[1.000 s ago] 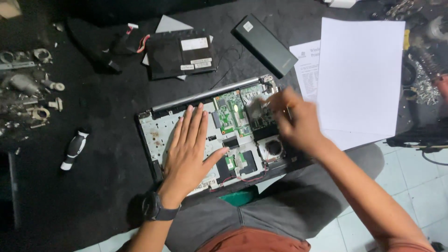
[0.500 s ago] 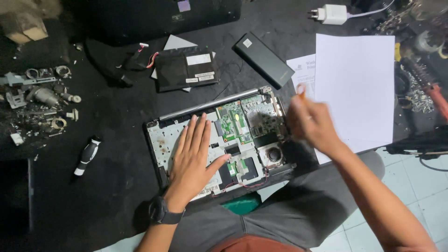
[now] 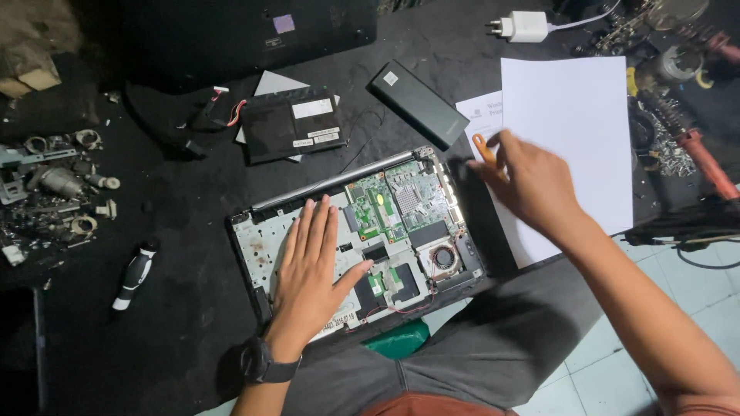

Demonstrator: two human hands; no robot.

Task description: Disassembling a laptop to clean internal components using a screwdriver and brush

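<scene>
An opened laptop base (image 3: 266, 250) lies on the dark work surface with its green circuit board (image 3: 401, 202) and round fan (image 3: 443, 258) exposed. My left hand (image 3: 312, 266) rests flat on the left half of the base, fingers spread, a dark watch on the wrist. My right hand (image 3: 532, 185) hovers to the right of the laptop, over the edge of white paper sheets (image 3: 574, 131), fingers closed on a small orange-handled tool (image 3: 483, 148).
A black flat battery pack (image 3: 293, 123) and a black slim rectangular block (image 3: 418, 102) lie behind the laptop. A black-and-white screwdriver (image 3: 135, 275) lies at left near several metal scrap parts (image 3: 54, 192). A white charger (image 3: 528, 25) sits at the top; tools (image 3: 686, 139) lie at far right.
My right hand has left the circuit board and moved right and back to the paper's edge, carrying the orange tool. My left hand has stayed flat on the laptop.
</scene>
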